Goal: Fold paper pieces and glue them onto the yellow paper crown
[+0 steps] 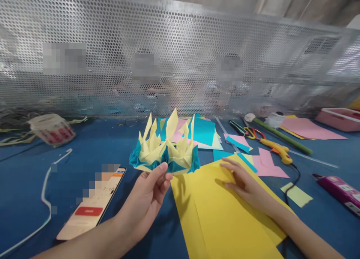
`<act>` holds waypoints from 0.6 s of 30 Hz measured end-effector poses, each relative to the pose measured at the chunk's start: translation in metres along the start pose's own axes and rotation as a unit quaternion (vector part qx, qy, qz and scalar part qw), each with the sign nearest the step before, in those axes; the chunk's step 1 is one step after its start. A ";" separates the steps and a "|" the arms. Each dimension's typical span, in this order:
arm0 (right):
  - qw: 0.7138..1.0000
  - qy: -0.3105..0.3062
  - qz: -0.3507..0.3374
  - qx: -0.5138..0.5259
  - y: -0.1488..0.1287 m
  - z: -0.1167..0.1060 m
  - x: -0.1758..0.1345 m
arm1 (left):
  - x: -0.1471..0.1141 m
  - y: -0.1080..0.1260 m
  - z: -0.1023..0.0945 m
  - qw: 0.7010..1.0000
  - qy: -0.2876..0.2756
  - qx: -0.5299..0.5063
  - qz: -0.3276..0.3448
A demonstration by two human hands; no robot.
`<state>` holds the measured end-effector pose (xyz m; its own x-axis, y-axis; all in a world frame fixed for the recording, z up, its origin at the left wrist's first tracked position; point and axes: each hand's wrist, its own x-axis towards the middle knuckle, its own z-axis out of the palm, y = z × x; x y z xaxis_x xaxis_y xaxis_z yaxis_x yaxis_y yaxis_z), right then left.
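Pinched between the thumb and fingers of my left hand [153, 187] is a folded paper flower [165, 150], with pale yellow pointed petals and a blue scalloped base. It is held upright above the blue table [92, 154]. My right hand [242, 182] rests over large yellow paper sheets [225, 217], its fingers spread and slightly bent, holding nothing. The sheets overlap and lie to the right of the flower. Behind the flower, blue, pink and pale paper pieces [204, 131] are partly hidden by its petals.
A phone [95, 206] and white cord [45, 184] lie left, below a plastic tub [52, 129]. On the right are a yellow glue gun [277, 150], pliers [253, 132], a green stick [284, 135], a purple box [340, 191] and a pink basket [339, 119]. A perforated metal screen [180, 38] stands behind.
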<state>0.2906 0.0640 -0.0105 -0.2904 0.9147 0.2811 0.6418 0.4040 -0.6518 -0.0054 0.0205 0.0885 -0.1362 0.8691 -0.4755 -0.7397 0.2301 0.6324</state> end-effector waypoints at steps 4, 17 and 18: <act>0.986 0.138 0.071 -0.056 0.019 -0.004 0.003 | 0.002 -0.001 -0.001 1.000 0.027 0.006 0.001; 0.975 0.103 0.194 0.025 0.033 -0.029 0.009 | 0.011 -0.008 -0.007 0.996 0.065 0.055 0.006; 0.977 0.092 0.187 0.033 0.029 -0.029 0.009 | 0.012 -0.008 -0.007 0.996 0.064 0.059 0.009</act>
<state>0.3275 0.0847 -0.0064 0.0930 0.9869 0.1317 0.6291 0.0443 -0.7761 -0.0060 0.0258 0.0738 -0.2361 0.8125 -0.5329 -0.6551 0.2719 0.7049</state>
